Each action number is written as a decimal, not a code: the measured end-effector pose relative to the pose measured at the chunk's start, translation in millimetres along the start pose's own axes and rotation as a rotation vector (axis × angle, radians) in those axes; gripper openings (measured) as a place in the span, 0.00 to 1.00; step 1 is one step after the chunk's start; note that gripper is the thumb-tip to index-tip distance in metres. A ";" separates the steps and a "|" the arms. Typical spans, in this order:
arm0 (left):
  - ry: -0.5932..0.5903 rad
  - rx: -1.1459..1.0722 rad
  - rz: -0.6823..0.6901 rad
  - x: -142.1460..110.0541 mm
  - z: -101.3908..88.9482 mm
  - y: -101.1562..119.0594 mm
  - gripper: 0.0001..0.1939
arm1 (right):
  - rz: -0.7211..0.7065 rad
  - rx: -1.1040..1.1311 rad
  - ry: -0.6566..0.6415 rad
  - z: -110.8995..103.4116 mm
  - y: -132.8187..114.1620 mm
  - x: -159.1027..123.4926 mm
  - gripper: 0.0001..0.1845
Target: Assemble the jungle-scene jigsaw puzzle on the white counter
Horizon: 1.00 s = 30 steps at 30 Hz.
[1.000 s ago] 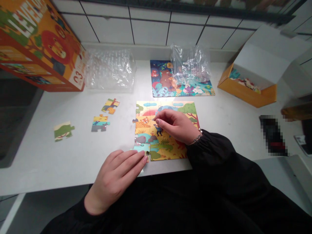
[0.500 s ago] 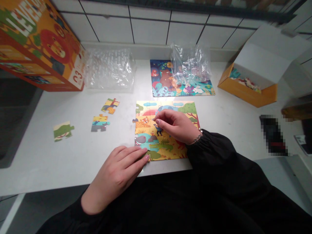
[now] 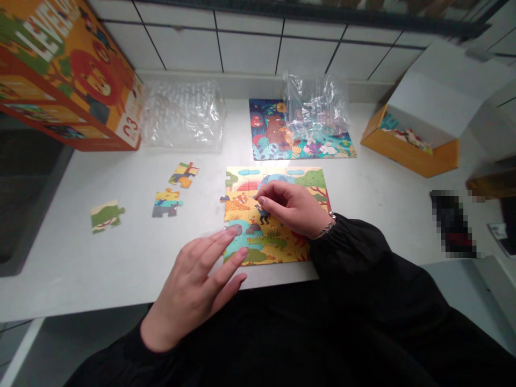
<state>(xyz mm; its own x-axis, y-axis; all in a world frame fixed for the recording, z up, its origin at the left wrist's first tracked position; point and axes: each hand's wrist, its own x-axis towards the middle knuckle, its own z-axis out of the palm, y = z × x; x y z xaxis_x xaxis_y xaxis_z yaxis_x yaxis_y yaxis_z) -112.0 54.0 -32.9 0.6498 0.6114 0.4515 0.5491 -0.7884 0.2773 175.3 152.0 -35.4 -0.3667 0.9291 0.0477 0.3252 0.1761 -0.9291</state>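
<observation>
A jigsaw puzzle (image 3: 278,242) of a savanna scene lies joined on the counter, with a cheetah, a crocodile and a pond showing. My right hand (image 3: 292,207) rests over its middle, thumb and forefinger curled together; the undersides of the fingers are hidden, so what they hold, if anything, does not show. At the lower left edge of the puzzle is my left hand (image 3: 201,274), open, fingers apart, partly covering the pond. Left of it lie a loose green tree piece (image 3: 105,216), a blue and grey piece (image 3: 166,204) and a yellow spotted piece (image 3: 184,176).
Behind lies a dark blue forest puzzle (image 3: 268,131), partly under a clear plastic bag (image 3: 316,105). Another plastic bag (image 3: 183,115) sits beside the orange puzzle box (image 3: 97,75). An opened box (image 3: 411,145) with pieces inside stands right, near a pixelated dark object (image 3: 453,223).
My left hand has lifted from the puzzle's lower left corner and spread its fingers, uncovering the corner. My right hand stays where it was.
</observation>
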 end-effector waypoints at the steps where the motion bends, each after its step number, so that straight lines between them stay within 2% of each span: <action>1: 0.040 0.023 -0.012 -0.8 -0.2 -0.1 0.35 | 0.000 -0.002 0.000 -0.2 0.2 -0.2 0.11; 3: 0.005 0.051 -0.018 -0.6 0.5 -0.9 0.34 | -0.001 -0.003 -0.001 -0.4 0.5 -0.6 0.11; 6: -0.244 0.061 0.010 3.3 4.4 -3.3 0.26 | 0.004 0.007 -0.006 0.7 0.8 -0.8 0.11; 8: -0.330 0.064 0.022 5.9 8.1 -4.2 0.25 | 0.004 0.031 -0.004 1.2 0.7 -1.0 0.13; 11: -0.320 0.057 0.018 7.5 13.3 -2.5 0.25 | -0.037 0.070 0.027 -3.4 -0.5 -3.7 0.15; 13: -0.322 0.055 0.009 7.4 16.2 1.1 0.26 | -0.065 0.033 0.101 -13.2 -1.8 -8.8 0.15; 17: -0.343 0.072 -0.030 6.7 20.9 10.8 0.26 | -0.001 -0.226 0.330 -45.6 0.4 -27.4 0.14; 19: -0.347 0.077 -0.047 6.9 22.9 14.8 0.26 | 0.049 -0.403 0.377 -61.7 4.1 -38.8 0.15; 23: -0.364 0.095 -0.048 9.0 28.2 20.9 0.29 | 0.073 -0.697 0.251 -79.3 9.6 -62.3 0.17; 26: -0.376 0.118 -0.018 11.7 34.5 26.7 0.36 | 0.091 -0.768 0.167 -80.1 11.0 -79.9 0.21; 30: -0.376 0.111 0.008 15.6 44.8 37.2 0.41 | 0.135 -0.841 0.158 -77.2 13.8 -98.8 0.28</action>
<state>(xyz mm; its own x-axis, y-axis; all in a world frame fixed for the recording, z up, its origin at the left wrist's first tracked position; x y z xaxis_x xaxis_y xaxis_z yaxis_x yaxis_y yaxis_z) -57.9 37.3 -53.6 0.7902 0.6037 0.1053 0.5834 -0.7937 0.1722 283.3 87.8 -24.6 -0.1737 0.9827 0.0649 0.9169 0.1854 -0.3533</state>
